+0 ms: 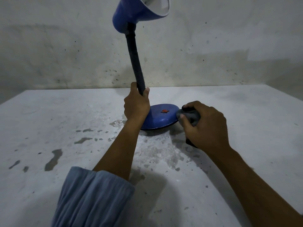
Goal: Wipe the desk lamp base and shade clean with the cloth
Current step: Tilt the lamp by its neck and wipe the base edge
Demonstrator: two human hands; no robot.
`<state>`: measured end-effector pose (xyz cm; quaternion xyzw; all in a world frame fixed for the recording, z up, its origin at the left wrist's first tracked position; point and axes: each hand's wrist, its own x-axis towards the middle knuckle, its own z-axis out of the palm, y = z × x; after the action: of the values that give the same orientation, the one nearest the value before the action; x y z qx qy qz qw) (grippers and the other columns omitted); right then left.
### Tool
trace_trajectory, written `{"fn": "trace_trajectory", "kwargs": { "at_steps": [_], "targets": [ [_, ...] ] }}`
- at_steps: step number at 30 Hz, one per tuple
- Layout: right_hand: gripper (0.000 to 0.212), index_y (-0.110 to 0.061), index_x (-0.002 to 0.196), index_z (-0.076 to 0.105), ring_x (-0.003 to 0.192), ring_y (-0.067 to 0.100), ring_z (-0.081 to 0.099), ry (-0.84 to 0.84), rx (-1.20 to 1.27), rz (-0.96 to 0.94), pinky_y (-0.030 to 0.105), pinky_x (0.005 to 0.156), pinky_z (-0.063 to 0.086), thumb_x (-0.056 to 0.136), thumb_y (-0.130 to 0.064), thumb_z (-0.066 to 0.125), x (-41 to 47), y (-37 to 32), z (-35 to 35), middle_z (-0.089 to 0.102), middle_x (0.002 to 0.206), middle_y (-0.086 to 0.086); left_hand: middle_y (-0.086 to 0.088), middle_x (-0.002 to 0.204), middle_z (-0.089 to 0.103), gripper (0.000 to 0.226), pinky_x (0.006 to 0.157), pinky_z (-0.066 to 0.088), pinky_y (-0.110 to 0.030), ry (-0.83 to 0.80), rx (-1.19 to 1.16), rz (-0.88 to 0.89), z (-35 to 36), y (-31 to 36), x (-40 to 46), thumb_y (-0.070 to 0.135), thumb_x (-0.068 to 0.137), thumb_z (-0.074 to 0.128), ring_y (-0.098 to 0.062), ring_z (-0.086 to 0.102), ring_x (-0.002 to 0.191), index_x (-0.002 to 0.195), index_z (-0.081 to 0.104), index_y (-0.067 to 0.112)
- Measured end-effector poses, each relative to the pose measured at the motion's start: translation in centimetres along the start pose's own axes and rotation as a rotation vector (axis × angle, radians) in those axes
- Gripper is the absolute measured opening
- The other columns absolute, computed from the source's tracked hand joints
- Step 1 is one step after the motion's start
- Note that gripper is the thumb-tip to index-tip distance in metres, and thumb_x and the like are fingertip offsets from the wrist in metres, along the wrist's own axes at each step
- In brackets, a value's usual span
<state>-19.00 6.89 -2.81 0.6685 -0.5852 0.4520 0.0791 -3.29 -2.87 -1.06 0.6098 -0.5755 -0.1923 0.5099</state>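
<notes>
A blue desk lamp stands on a white table [65, 128]. Its round blue base [161, 119] carries a small red switch [165, 110] and is tipped, with its right side raised off the table. A black ribbed neck [134, 63] rises to the blue shade [139, 12], which is white inside and cut off by the top edge. My left hand [136, 105] grips the bottom of the neck. My right hand [205, 125] holds a bunched grey cloth [188, 116] against the base's right edge.
The tabletop is worn, with grey patches where the coating has flaked around the lamp and to the left. A stained white wall [213, 46] stands right behind the table. A blue sleeve [91, 199] covers my left forearm near the bottom.
</notes>
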Motion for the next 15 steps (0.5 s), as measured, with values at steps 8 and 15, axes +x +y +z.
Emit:
{"fn": "trace_trajectory", "kwargs": {
  "at_steps": [8,15],
  "targets": [
    [0.029,-0.026,0.106,0.069,0.086,0.02,0.065,-0.067,-0.05,0.029,0.034,0.08,0.053,0.077,-0.032,0.071,0.3,0.3,-0.3,0.072,0.096,-0.003,-0.005,0.11,0.061,0.032,0.074,0.038,-0.03,-0.009,0.013,0.012,0.0,0.0,0.0,0.037,0.096,0.046,-0.02,0.052,0.091,0.122,0.044,0.018],
    [0.024,-0.02,0.095,0.073,0.072,0.02,0.058,-0.035,-0.098,-0.156,0.026,0.064,0.046,0.072,-0.025,0.07,-0.6,-0.6,0.1,0.073,0.091,-0.002,0.003,0.096,0.052,0.031,0.074,0.038,-0.029,-0.005,-0.005,0.002,-0.2,0.1,0.0,0.036,0.097,0.046,-0.019,0.05,0.088,0.121,0.045,0.018]
  ]
}}
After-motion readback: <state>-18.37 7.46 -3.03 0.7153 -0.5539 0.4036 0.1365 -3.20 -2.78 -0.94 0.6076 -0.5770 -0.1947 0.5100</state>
